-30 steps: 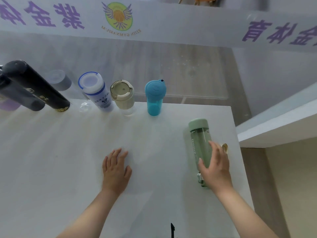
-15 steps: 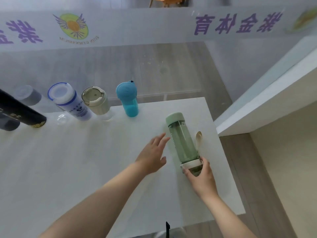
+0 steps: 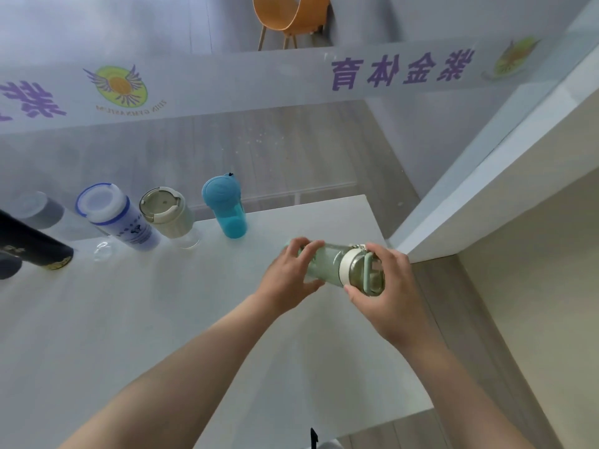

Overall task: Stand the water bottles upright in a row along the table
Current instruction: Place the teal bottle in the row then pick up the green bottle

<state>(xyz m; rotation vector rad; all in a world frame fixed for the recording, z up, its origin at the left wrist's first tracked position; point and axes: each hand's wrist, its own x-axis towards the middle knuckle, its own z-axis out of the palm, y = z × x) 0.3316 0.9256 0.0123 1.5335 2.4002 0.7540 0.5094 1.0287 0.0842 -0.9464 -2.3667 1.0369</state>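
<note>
A pale green clear bottle (image 3: 329, 262) is held above the white table (image 3: 129, 319) near its far right corner, lying roughly sideways. My left hand (image 3: 290, 277) grips its body end and my right hand (image 3: 387, 283) grips its lid end with the green handle. Along the table's far edge several bottles stand upright: a blue one (image 3: 227, 209), a beige-lidded one (image 3: 168, 217), a white one with a blue rim (image 3: 113, 217), a grey one (image 3: 40, 210) and a black one (image 3: 32, 247) at the left edge.
A glass partition with purple lettering (image 3: 402, 68) runs behind the table. A white ledge (image 3: 486, 176) rises just right of the table's far corner. An orange chair (image 3: 291, 17) stands beyond the glass. The table's right edge drops to wooden floor (image 3: 470, 319).
The green bottle lay flat on the table with my right hand at its lid end; now both hands hold it lifted off the table, my left hand having closed on it.
</note>
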